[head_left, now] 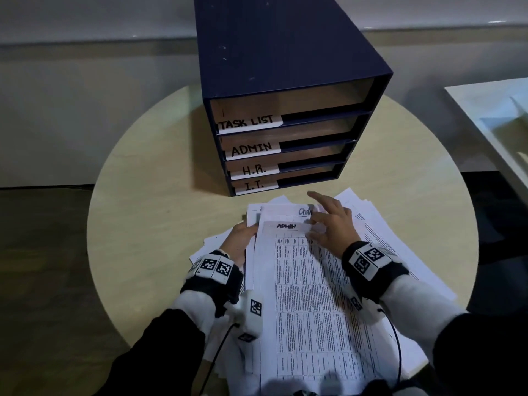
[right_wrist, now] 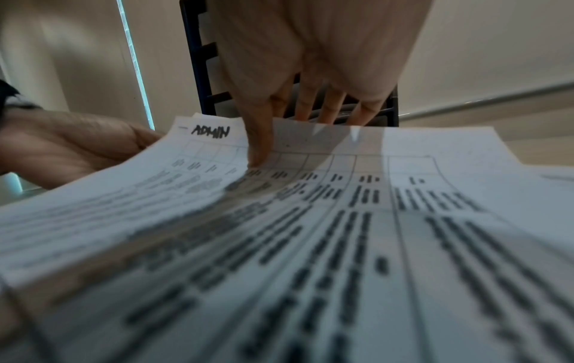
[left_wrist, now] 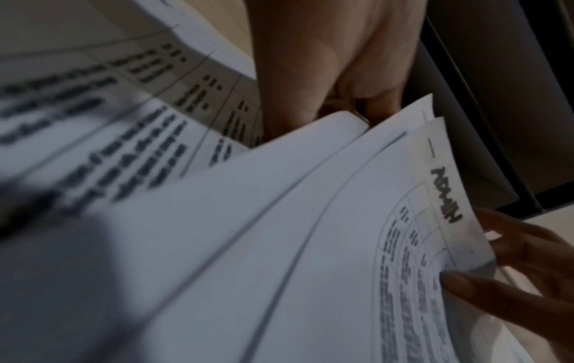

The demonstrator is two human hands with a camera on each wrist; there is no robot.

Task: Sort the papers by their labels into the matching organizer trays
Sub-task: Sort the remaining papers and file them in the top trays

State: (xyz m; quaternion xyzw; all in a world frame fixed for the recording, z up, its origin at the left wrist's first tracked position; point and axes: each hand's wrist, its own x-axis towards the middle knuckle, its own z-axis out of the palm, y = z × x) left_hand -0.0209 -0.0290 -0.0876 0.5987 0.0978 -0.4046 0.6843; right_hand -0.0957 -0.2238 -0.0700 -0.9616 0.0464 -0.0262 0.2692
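A dark blue organizer (head_left: 285,67) stands at the back of the round table, its trays labelled TASK LIST, ADMIN (head_left: 251,150), H.R. and I.T. from top to bottom. In front lies a loose pile of printed papers (head_left: 400,238). My left hand (head_left: 243,234) grips the left edge of a few lifted sheets (left_wrist: 248,196). On top is a sheet marked ADMIN (head_left: 300,281). My right hand (head_left: 328,224) pinches its top edge, thumb (right_wrist: 259,147) on the face and fingers behind. Another sheet behind it shows a partly hidden handwritten label.
The beige table (head_left: 157,195) has bare surface left of the papers and around the organizer. A white surface (head_left: 491,110) sits off the table's right side. Cables run from both wrist cameras toward my body.
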